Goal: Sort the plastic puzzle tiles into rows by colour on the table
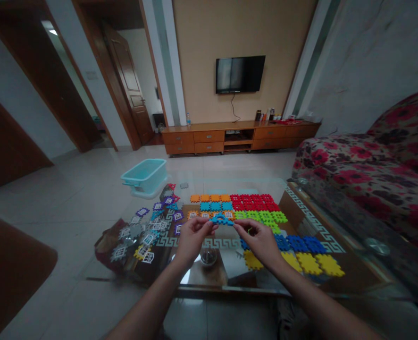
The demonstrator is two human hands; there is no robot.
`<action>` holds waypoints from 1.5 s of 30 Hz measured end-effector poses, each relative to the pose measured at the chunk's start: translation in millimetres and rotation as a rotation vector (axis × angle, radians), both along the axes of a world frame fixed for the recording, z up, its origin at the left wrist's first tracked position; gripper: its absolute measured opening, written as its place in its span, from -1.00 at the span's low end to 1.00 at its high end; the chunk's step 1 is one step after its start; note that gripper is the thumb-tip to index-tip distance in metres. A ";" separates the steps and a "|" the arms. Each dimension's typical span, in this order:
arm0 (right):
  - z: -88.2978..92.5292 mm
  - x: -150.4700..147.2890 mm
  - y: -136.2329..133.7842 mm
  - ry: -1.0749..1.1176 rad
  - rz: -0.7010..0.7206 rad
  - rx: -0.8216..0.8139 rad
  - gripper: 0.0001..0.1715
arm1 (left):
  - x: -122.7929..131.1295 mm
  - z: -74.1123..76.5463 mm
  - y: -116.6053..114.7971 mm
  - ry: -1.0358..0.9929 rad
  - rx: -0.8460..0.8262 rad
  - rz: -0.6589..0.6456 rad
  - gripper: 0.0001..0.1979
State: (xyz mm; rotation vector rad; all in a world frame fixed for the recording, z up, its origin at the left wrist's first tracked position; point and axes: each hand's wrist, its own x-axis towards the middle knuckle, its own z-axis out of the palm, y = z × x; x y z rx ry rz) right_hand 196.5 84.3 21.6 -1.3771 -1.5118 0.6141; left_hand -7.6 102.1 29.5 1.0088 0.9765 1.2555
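My left hand (194,238) and my right hand (260,243) meet above the middle of a glass coffee table (230,288). Left finger and thumb pinch the left end of a blue interlocking plastic block (222,219), and my right fingertips grip its right end. Beyond my hands lie joined orange (209,198), red (254,203), cyan (216,206) and green (262,217) blocks. Blue blocks (297,244) and yellow blocks (308,263) lie near my right hand. A loose heap of grey, purple and window-patterned blocks (141,238) lies left of my left hand.
A pale blue plastic tub (144,177) stands beyond the table's left side. A floral sofa (354,174) runs along the right. A small glass bowl (208,257) sits below my hands. A wooden TV cabinet (240,137) stands against the far wall.
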 end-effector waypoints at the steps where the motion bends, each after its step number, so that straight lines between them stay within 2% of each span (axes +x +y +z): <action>1: 0.4 0.6 0.1 -0.020 0.004 0.019 -0.76 | 0.2 0.1 -0.1 -0.001 -0.003 -0.001 -0.66; 6: 1.9 1.6 -2.2 -0.154 0.059 0.132 -0.85 | 0.9 0.6 -1.2 0.006 -0.009 -0.003 -0.66; 11: 1.4 1.0 -3.4 -0.180 0.058 0.161 -0.87 | 1.0 0.1 -1.8 0.017 0.001 -0.011 -0.68; 27: 0.5 1.4 0.5 -0.140 0.022 0.111 -0.81 | 2.1 -3.2 -1.6 0.018 0.006 -0.021 -0.69; 37: 0.6 0.5 0.0 -0.139 0.033 0.104 -0.81 | 3.3 2.5 -4.2 0.006 -0.017 -0.019 -0.67; 45: 0.4 1.0 0.3 -0.136 0.021 0.108 -0.79 | 3.5 0.8 -4.1 0.004 -0.017 -0.026 -0.67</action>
